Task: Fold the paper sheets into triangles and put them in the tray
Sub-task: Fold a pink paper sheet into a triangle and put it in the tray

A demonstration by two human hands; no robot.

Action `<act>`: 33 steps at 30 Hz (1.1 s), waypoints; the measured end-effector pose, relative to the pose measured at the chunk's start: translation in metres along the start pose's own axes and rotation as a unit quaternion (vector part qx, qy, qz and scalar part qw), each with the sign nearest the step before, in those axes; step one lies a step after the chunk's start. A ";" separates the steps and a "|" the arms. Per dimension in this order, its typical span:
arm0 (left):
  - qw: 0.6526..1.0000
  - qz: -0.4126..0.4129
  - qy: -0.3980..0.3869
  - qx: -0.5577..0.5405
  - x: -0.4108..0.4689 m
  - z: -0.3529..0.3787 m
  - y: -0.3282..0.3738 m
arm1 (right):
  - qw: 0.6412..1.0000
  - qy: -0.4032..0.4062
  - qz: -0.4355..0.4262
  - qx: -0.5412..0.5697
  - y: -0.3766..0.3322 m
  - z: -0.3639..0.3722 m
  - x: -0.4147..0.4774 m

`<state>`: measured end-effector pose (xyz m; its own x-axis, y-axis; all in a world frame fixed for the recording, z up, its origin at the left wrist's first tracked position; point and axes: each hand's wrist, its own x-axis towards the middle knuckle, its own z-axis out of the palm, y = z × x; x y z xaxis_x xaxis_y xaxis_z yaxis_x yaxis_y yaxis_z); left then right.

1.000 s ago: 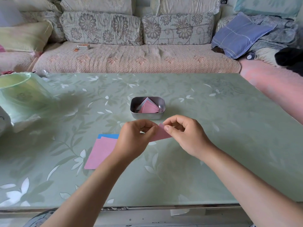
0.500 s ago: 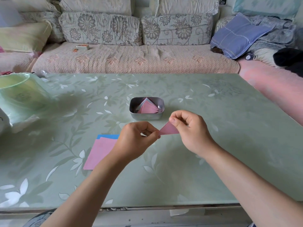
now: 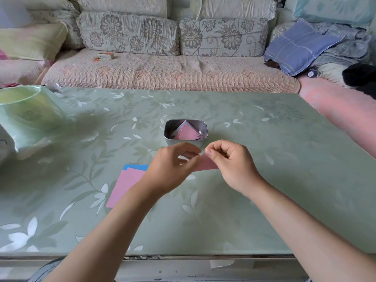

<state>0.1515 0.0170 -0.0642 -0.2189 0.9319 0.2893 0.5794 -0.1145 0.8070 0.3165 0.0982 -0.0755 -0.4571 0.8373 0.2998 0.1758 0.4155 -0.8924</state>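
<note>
A person's two hands meet above a green, leaf-patterned surface (image 3: 274,169), sharing a folded piece of pink paper (image 3: 206,165) held just in front of a small metal tray (image 3: 169,130). The right hand (image 3: 231,162) has its fingers curled, thumb and forefinger pinching the paper's upper edge; the left hand (image 3: 168,170), slightly blurred, curls around the paper's other end and grips it between thumb and fingers. The paper is lifted off the surface between the hands, and most of it is hidden behind them, so its exact shape cannot be told. Inside the tray lie folded triangles (image 3: 186,133), pink on top with paler ones behind. On the surface to the left, partly under the left forearm, a flat pink sheet (image 3: 127,185) rests on a blue sheet (image 3: 136,167) whose far edge shows past it. A pale green plastic bag (image 3: 28,115) sits at the surface's left edge. Beyond stands a sofa (image 3: 162,73) with floral cushions, a blue pillow (image 3: 297,45) at its right and a small box (image 3: 105,56) on its seat.
</note>
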 end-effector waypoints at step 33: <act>0.992 -0.037 0.086 0.078 0.042 -0.056 -0.053 | 0.969 0.002 -0.022 -0.245 -0.031 0.025 0.102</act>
<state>0.0676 0.0432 -0.0662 -0.3886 0.8613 0.3273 0.6688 0.0194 0.7432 0.2429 0.1618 -0.0261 -0.4700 0.8164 0.3356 0.5507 0.5684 -0.6113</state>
